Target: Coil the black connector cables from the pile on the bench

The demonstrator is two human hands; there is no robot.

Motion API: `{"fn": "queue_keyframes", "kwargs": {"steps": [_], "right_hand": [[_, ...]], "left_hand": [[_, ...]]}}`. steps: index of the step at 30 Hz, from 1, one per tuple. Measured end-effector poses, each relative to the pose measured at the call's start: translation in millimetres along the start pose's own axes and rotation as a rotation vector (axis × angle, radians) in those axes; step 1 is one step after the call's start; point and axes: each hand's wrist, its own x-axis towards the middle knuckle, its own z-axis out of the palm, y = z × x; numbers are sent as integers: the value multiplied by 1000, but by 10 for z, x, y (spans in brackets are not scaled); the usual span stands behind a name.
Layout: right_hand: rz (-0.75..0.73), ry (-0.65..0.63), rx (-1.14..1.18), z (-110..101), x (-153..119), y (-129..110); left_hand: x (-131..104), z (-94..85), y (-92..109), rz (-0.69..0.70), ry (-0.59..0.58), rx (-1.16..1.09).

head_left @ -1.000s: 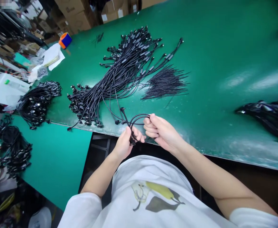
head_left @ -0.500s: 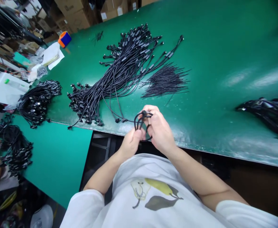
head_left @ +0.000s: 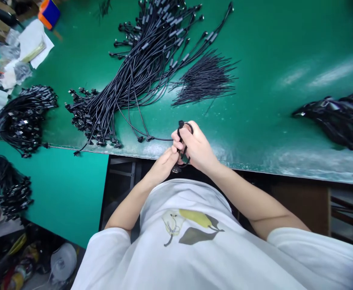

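the right hand (head_left: 198, 147) curls its fingers around a coiled black cable (head_left: 181, 124) at the near edge of the green table (head_left: 263, 117); the left hand (head_left: 163, 164) meets it, fingertips mostly hidden, so whether they pinch i cannot tell. the top border crops the cable pile (head_left: 134, 66).

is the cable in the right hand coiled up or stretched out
Coiled up: the black cable curves round in a loop at the right hand. Hidden parts leave the number of turns unclear.
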Motion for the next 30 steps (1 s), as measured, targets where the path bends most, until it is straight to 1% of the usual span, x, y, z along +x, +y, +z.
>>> {"fn": "queue_keyframes", "kwargs": {"steps": [1, 3, 5, 7, 10, 13, 16, 19, 22, 24, 27, 30], "right_hand": [[6, -3, 40, -16, 23, -28], [7, -11, 124, -40, 50, -93], [16, -30, 188, -47, 55, -153], [28, -49, 207, -42, 49, -191], [13, -44, 172, -32, 39, -205], [-62, -27, 135, -32, 25, -184], [-136, -33, 83, -38, 12, -153], [-171, -41, 16, -42, 4, -128], [-227, -12, -24, -42, 2, -107], [-282, 29, -63, -49, 4, -92], [-348, 96, -184, -83, 13, -74], [-381, 100, -285, -144, 12, -71]], "left_hand": [[-10, -5, 15, -2, -15, -40], [-32, 7, 47, -24, -104, -153], [-47, 46, 66, -104, -200, -256], [-49, 91, 70, -129, -230, -293], [-30, 130, 62, -80, -199, -259], [0, 133, 60, -29, -198, -184], [19, 147, 62, 5, -162, -100], [22, 194, 57, 0, -122, -46], [30, 238, 46, -19, -86, -77], [48, 249, 43, -29, -98, -100], [78, 255, 62, -5, -106, -71], [94, 276, 109, -24, -90, -107]]}}
